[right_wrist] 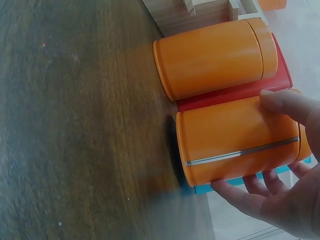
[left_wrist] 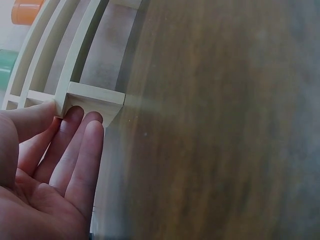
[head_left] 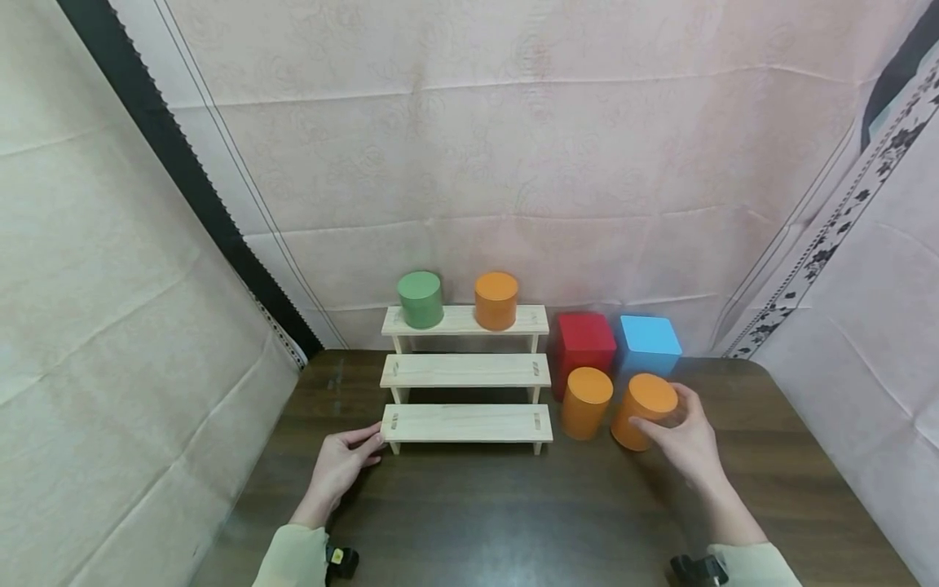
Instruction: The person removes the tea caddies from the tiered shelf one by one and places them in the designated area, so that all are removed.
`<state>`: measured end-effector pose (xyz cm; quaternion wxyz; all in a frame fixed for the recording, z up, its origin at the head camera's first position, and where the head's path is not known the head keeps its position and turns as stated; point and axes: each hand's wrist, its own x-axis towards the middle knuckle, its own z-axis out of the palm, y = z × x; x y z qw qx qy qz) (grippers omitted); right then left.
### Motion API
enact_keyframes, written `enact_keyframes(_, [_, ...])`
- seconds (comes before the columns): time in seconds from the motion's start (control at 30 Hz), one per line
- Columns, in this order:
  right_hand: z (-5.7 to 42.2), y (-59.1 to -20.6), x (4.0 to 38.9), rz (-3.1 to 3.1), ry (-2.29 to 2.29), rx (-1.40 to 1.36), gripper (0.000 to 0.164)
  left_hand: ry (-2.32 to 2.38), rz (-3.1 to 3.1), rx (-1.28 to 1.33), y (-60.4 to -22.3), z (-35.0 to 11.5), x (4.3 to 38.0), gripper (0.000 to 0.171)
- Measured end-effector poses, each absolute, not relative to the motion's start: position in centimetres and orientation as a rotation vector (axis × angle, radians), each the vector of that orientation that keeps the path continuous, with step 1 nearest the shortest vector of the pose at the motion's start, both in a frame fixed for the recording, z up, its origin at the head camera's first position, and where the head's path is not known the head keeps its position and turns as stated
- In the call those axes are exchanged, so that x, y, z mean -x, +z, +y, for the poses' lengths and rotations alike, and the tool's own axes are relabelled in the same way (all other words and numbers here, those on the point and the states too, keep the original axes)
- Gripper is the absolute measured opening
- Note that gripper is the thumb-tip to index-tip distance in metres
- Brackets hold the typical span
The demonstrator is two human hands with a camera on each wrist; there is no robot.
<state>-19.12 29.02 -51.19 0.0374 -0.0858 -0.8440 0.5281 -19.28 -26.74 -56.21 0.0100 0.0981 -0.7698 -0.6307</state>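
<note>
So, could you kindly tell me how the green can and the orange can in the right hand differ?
The green can stands on the top shelf; the orange can is lower, in front of the blue box. No hand touches the green can, while the right hand grips the orange can. Both are round with flat tops.

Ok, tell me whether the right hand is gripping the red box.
No, the right hand grips an orange canister between thumb and fingers.

No text, brand, number or sign is legible in the three views. The small yellow patch (head_left: 337, 556) on the black left-wrist device (head_left: 350, 564) shows no readable characters.
</note>
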Motion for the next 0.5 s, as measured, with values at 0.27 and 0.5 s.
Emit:
enact_keyframes(0.27, [29.13, -51.5, 19.48, -2.584, 1.592, 0.242, 0.108, -1.991, -2.384, -0.286, -56.24, -26.63, 19.26, 0.032])
enact_keyframes(0.5, [29.01, -51.72, 19.53, -2.576, 1.597, 0.231, 0.108, -1.987, -2.388, -0.277, -56.09, -26.67, 19.2, 0.032])
